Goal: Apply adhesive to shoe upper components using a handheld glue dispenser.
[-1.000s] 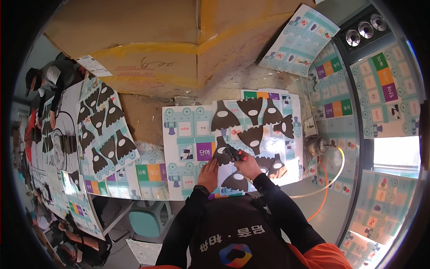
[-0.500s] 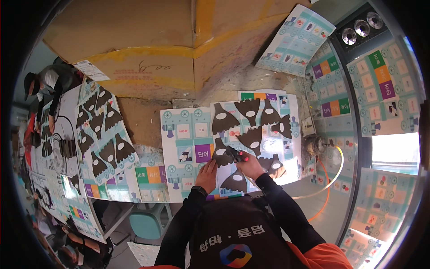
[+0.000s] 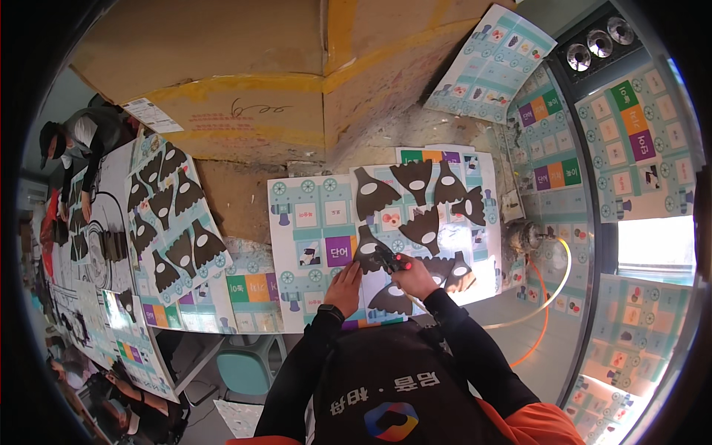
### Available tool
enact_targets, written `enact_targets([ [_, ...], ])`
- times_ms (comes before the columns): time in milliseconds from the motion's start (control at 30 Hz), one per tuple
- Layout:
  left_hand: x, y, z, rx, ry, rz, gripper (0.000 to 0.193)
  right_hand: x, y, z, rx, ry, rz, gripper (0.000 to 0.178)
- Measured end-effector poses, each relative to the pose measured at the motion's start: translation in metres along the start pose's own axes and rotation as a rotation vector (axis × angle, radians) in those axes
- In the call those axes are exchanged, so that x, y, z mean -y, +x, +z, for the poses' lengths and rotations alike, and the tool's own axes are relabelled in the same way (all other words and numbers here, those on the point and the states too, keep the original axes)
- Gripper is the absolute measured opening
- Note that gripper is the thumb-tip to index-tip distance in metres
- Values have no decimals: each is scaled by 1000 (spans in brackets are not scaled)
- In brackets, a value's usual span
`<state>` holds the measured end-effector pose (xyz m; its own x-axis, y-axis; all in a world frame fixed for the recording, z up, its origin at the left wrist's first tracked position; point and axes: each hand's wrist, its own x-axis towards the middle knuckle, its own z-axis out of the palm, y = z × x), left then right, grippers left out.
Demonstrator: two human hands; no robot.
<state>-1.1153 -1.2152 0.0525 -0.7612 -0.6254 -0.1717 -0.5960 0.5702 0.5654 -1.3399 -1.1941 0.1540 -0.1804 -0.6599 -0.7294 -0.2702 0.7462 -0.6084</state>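
Your right hand (image 3: pixel 414 279) is wrapped around a black tool (image 3: pixel 386 258) with a red part near your grip, just right of the centre of the frame; its fingers are clamped on the tool. Your left hand (image 3: pixel 344 291) lies flat just to the left, fingers stretched out and lying close together, holding nothing, with the tips at the lower edge of a dark fan-shaped piece (image 3: pixel 366 239). That piece lies near the centre of the frame, on pale teal-printed sheets (image 3: pixel 319 231), with the tool over its right side. The flat left hand seems placed to steady the piece, leaving the right free to aim the tool.

The piece's narrow neck points to the top of the frame and its flared edge toward the bottom, so its long axis runs roughly up and down. The tool slants, its front pointing up and left from your grip, across that axis.

Above it, another fan piece (image 3: pixel 376 195) also has its neck up, while the scalloped one beside it (image 3: pixel 410 176) points its neck down; alternating them probably lets more fit together. A cream hose (image 3: pixel 519 323) curves at the lower right.
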Motion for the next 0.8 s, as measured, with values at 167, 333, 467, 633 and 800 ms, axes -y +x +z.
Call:
enact_targets([
  [167,3,-2,3,10,11,0,50,-2,-3,-1,-133,-167,-104,44],
  [333,0,1,4,12,13,-1,50,-12,-1,-7,-285,-143,-185,43],
  [467,-7,8,3,-5,-64,-49,49,2,-21,-32,-31,-112,-65,41],
  [633,-51,30,-9,-200,-122,-118,48,-32,-45,-86,-113,195,-33,26],
  [800,-108,98,15,-209,-62,-78,52,-57,-35,-158,-197,324,20,29],
])
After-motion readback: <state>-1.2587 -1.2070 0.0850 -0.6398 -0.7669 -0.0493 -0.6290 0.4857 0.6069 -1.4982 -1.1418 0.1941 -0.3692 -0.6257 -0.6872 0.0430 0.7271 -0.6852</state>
